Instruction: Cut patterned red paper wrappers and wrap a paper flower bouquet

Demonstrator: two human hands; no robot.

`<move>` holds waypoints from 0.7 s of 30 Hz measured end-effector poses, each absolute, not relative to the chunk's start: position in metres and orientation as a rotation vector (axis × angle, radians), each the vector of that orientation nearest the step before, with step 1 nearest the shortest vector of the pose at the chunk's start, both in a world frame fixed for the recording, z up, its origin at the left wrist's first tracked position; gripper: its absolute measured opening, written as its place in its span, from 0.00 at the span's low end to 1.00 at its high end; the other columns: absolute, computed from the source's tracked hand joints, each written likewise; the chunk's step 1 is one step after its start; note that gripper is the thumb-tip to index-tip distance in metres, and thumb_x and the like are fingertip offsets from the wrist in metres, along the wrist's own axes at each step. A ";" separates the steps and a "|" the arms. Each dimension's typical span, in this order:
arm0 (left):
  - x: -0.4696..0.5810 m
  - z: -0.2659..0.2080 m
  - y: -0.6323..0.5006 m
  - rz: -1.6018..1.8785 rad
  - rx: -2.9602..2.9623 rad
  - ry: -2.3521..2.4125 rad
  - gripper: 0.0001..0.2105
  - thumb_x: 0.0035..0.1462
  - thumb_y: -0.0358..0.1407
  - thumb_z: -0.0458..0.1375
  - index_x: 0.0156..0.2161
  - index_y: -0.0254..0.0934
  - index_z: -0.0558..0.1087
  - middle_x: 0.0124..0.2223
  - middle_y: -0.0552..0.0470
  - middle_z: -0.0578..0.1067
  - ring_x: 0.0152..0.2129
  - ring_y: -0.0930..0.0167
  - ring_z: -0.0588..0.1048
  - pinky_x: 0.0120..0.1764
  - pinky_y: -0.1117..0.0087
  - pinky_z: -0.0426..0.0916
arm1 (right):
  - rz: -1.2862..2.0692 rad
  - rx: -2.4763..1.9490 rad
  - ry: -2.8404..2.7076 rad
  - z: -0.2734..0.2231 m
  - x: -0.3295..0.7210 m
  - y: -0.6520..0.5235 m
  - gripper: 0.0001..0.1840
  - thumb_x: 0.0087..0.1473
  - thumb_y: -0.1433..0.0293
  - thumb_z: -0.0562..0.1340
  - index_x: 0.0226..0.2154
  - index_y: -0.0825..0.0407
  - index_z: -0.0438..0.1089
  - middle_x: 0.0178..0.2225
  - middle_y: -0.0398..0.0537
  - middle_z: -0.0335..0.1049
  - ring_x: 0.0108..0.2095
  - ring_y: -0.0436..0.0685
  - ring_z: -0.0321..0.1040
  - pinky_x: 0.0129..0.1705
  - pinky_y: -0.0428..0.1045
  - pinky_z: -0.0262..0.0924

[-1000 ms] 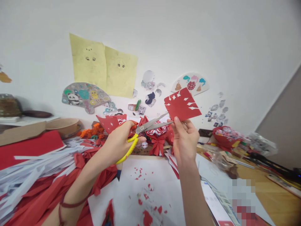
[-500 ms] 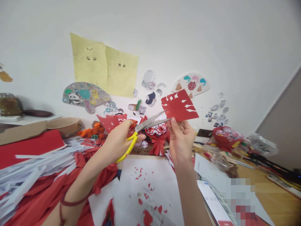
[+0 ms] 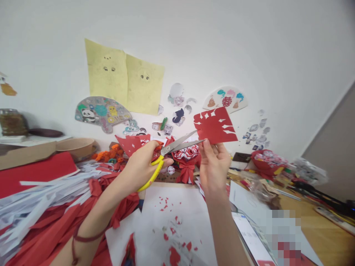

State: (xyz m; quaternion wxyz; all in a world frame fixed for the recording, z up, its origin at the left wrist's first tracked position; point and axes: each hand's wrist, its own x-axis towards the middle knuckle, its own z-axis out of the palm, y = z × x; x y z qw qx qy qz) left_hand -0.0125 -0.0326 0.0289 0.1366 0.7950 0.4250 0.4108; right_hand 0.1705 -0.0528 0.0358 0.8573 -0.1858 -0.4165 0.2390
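At two o'clock we read the red double-happiness character 囍 (image 3: 227, 102) on a white, fan-shaped panel (image 3: 219, 99); towards half past four, the print on a slim, white-lit phone (image 3: 249, 233) was too blurred for us.

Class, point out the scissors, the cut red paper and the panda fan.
Scissors (image 3: 166, 149): head view, the pivot.
Cut red paper (image 3: 215, 128): head view, uncut middle.
Panda fan (image 3: 101, 110): head view, turquoise patch.
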 end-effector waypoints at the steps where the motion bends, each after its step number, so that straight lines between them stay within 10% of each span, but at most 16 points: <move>1: -0.012 0.029 -0.032 1.192 2.301 1.224 0.14 0.54 0.48 0.56 0.37 0.41 0.61 0.29 0.58 0.64 0.26 0.69 0.63 0.30 0.69 0.56 | 0.510 -0.386 -0.881 0.036 0.170 -0.053 0.14 0.46 0.72 0.70 0.39 0.52 0.75 0.36 0.45 0.78 0.34 0.49 0.74 0.40 0.46 0.70; 21: -0.008 0.030 -0.033 1.274 2.264 1.213 0.15 0.54 0.49 0.56 0.35 0.40 0.62 0.31 0.56 0.67 0.27 0.69 0.64 0.31 0.69 0.56 | 0.748 -0.468 -1.016 0.028 0.158 -0.053 0.09 0.44 0.71 0.72 0.32 0.53 0.78 0.30 0.44 0.80 0.28 0.50 0.76 0.33 0.44 0.71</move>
